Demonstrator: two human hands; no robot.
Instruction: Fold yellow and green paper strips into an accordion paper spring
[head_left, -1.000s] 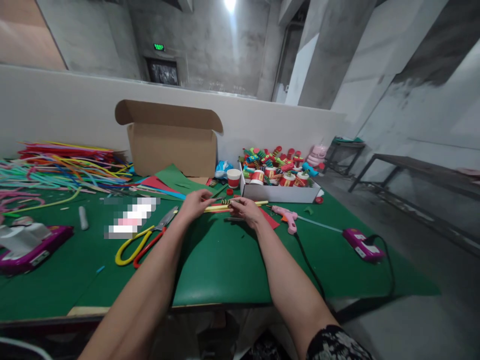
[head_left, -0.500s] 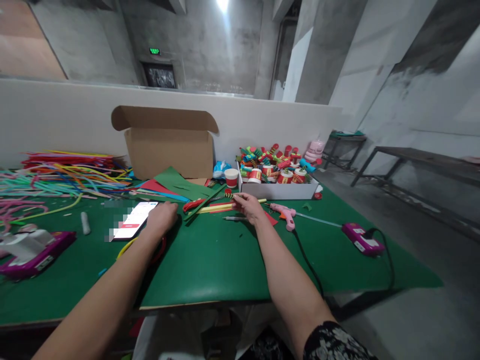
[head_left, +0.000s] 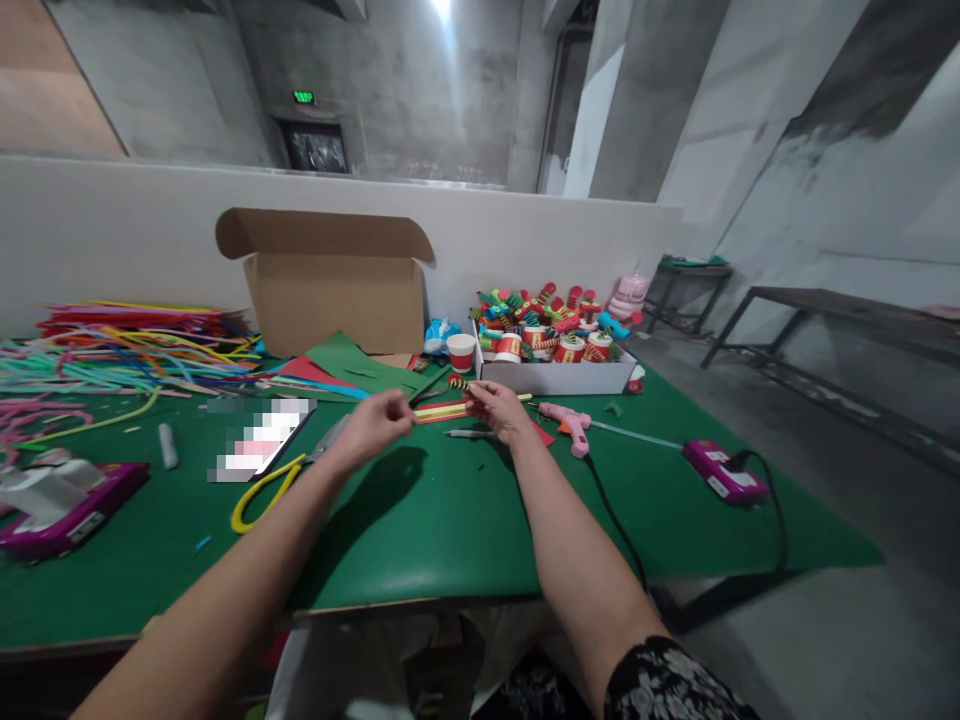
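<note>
My right hand [head_left: 496,411] pinches a small folded paper spring [head_left: 460,383], striped yellow and dark green with a red end. My left hand [head_left: 381,424] is raised over the table a short way to the left, its fingers closed together. What they hold, if anything, is too small to make out. Between and beneath the hands lie red and yellow paper strips [head_left: 439,412] and a grey pen [head_left: 466,434]. Yellow-handled scissors [head_left: 264,497] lie by my left forearm, which hides part of them. Beside them is a phone [head_left: 271,440].
At the back right, a white box [head_left: 559,377] holds several decorated paper cups. A paper cup [head_left: 461,354] stands left of it. A pink glue gun [head_left: 568,425] with a cord lies to the right, near a purple power strip [head_left: 724,472]. Pipe cleaners [head_left: 112,350] are heaped at left.
My left hand has moved right from beside the phone towards my right hand, uncovering the yellow-handled scissors. My right hand stays in nearly the same place with the paper spring.
</note>
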